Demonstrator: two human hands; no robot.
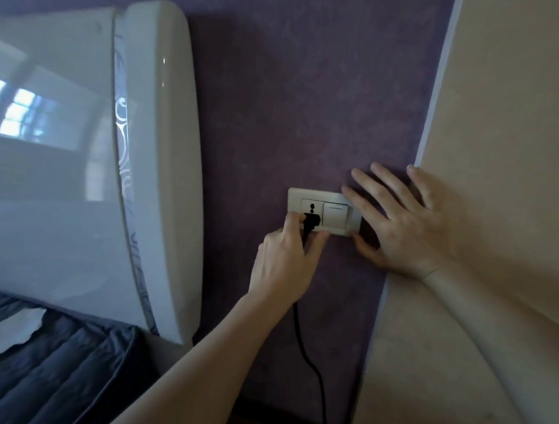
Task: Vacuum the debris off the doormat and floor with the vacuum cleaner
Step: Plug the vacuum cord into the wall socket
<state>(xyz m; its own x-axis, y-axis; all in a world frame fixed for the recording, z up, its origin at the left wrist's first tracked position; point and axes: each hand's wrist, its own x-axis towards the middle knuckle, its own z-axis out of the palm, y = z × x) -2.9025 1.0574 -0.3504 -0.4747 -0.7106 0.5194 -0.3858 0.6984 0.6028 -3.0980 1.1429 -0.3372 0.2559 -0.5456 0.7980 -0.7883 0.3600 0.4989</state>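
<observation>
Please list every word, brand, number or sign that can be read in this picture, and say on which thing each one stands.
There is no readable text anywhere.
On the wall plate: no words; the switch bears only a short faint line near its top edge, too small to read.
On the plug, gripped by the left hand: no marking visible.
On the headboard: a strip of white swirls, ornament only.

The left hand point(284, 262) covers much of the black plug point(312, 220), so its pins cannot be seen. The cord point(306, 358) runs off the bottom edge. The right hand point(404, 228) hides the right end of the wall plate point(326, 195).
</observation>
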